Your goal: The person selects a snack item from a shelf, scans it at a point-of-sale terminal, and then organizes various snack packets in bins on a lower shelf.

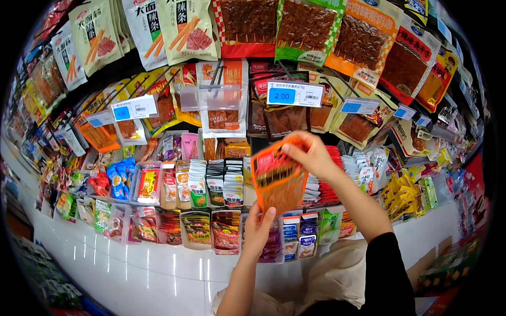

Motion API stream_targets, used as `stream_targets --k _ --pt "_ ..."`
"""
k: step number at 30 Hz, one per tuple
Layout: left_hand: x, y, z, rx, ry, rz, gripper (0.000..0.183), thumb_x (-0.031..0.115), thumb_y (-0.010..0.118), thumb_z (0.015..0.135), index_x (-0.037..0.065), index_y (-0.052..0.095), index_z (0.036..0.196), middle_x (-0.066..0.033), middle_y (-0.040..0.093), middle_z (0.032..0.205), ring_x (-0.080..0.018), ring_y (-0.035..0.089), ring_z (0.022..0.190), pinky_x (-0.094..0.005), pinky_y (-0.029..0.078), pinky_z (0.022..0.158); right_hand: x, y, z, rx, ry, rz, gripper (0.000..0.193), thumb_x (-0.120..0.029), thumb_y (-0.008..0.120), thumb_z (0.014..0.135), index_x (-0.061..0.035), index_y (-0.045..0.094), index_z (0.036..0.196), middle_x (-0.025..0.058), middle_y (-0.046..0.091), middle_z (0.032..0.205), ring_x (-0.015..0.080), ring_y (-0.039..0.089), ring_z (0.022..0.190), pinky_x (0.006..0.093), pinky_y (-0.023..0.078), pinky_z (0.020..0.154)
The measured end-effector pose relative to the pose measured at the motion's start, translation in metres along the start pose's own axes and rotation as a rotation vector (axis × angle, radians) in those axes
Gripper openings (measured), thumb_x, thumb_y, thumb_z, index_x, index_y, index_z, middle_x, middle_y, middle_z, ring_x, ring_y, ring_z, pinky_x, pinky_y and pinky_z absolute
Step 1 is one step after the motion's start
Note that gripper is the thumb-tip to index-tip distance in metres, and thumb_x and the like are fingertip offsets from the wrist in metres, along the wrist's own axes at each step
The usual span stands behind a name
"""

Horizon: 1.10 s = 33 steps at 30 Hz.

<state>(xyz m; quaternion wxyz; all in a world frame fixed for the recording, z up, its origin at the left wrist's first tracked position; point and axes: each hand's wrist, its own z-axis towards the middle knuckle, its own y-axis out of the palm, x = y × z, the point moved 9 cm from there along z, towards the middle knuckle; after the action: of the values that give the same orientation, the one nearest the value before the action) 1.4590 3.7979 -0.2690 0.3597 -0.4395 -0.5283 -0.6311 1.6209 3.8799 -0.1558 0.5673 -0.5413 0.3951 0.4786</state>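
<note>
An orange snack packet (280, 185) with a dark patch and a red panel near its top is held up in front of the shelves, tilted slightly. My right hand (312, 156) pinches its top right corner, thumb in front and fingers behind. At the packet's bottom edge, my left hand (258, 229) grips it between thumb and fingers; part of those fingers is hidden. Behind the packet stand rows of small upright pouches, among them white-and-green ones (197, 184). Dark brown hanging packets (287, 120) are just above my right hand.
Large snack bags (305, 31) hang on metal hooks along the top. Price tags (295, 95) and a clear plastic holder (216, 98) jut out in front. Clear bins of small packets (147, 181) fill the tiers below. Pale floor tiles (158, 268) lie beneath.
</note>
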Motion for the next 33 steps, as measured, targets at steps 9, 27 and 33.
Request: stream_targets --k 9,27,33 --pt "-0.018 -0.019 0.004 0.061 -0.144 -0.059 0.03 0.027 0.051 0.094 0.005 0.054 0.115 -0.0069 0.063 0.106 -0.0134 0.058 0.094 -0.0285 0.042 0.086 -0.054 -0.069 0.033 0.403 -0.444 0.027 0.026 -0.008 0.062 0.087 0.0001 0.057 0.111 0.0015 0.064 0.092 0.007 0.059 0.082 0.0225 0.049 0.067" --pt "-0.018 -0.022 0.006 0.021 -0.128 -0.123 0.03 0.026 0.049 0.096 0.001 0.056 0.11 -0.0072 0.063 0.099 -0.0117 0.057 0.091 -0.0265 0.043 0.085 -0.073 -0.058 0.037 0.481 -0.406 -0.201 0.02 -0.006 0.063 0.083 -0.0011 0.062 0.102 0.0038 0.065 0.085 0.0107 0.059 0.068 0.0248 0.047 0.058" --pt "-0.015 -0.023 0.002 0.015 -0.159 -0.146 0.026 0.025 0.049 0.096 0.004 0.057 0.11 -0.0042 0.063 0.101 -0.0107 0.055 0.091 -0.0263 0.04 0.086 -0.058 -0.063 0.047 0.334 -0.238 -0.016 0.019 -0.013 0.062 0.087 -0.0016 0.06 0.102 0.0044 0.065 0.09 0.0114 0.061 0.074 0.0271 0.05 0.065"
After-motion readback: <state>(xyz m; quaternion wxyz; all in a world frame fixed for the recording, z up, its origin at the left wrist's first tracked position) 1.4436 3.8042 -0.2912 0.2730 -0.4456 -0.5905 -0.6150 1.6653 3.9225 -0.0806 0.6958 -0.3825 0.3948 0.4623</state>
